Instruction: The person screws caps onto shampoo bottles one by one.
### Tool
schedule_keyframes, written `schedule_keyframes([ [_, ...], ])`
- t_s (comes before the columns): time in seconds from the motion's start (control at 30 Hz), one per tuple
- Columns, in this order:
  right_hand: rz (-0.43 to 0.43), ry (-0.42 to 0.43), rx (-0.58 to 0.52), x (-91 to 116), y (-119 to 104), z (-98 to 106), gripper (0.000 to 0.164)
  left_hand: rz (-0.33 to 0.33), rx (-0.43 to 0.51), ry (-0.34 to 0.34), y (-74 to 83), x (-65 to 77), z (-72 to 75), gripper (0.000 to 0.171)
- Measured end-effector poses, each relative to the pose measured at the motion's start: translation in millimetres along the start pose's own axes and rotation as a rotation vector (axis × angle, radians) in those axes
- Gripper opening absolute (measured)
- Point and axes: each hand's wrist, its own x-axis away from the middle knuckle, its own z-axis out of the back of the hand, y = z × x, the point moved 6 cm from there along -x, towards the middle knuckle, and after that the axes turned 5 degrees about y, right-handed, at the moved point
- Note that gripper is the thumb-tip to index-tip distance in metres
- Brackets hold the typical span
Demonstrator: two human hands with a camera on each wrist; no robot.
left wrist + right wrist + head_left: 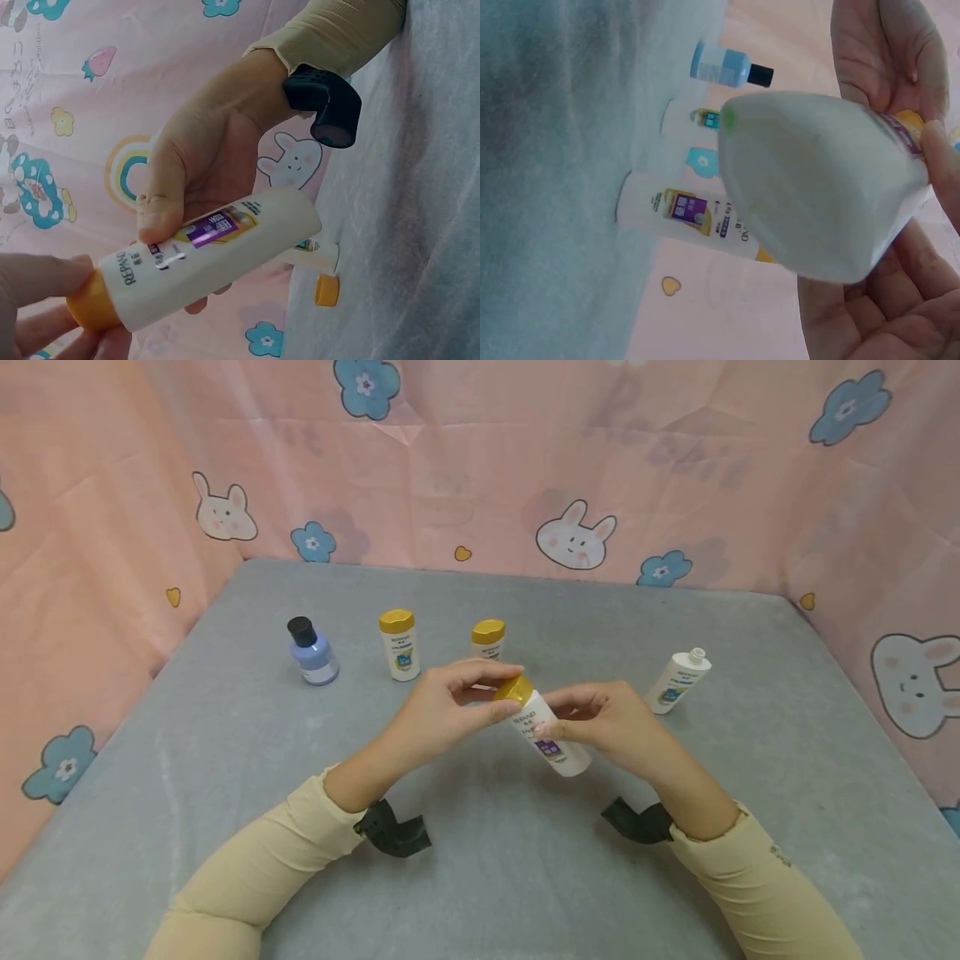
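A white shampoo-style bottle (558, 747) with a purple label is held tilted between both hands. The left hand (446, 702) pinches its gold cap (516, 690) between thumb and fingers. Lower down, the right hand (615, 722) grips the bottle's body, thumb in front and fingers behind. The cap sits on the bottle's top. In the right wrist view the bottle's white base (802, 187) faces the camera. Behind the hands stands a gold-capped white bottle (488, 647), its lower part hidden.
To the left stand a blue bottle (315, 656) with a black cap and a gold-capped white bottle (402, 652). At the right is a white bottle (675, 683) without its cap. A loose gold cap (327, 290) lies on the grey tabletop (187, 777). Pink printed cloth (465, 460) hangs around.
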Motion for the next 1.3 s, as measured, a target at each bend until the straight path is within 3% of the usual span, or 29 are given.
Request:
schedule_keyframes([
  [0.23, 0.034, 0.019, 0.034, -0.5, -0.7, -1.5, 0.034, 0.149, -0.051, 0.03, -8.8, -1.2, 1.1, 0.037],
  [0.37, 0.065, 0.024, 0.073, -0.6, 0.5, -1.4, 0.032, 0.174, -0.06, 0.034, -11.6, -1.4, 1.2, 0.037],
  [0.6, 0.093, 0.015, 0.057, -0.3, 0.3, -1.8, 0.031, 0.105, -0.044, 0.031, -10.7, -1.5, -0.5, 0.037],
  [1.3, 0.091, -0.027, 0.046, -0.2, 1.2, 1.0, 0.03, 0.011, -0.039, -0.015, -6.5, -0.1, -2.2, 0.037],
])
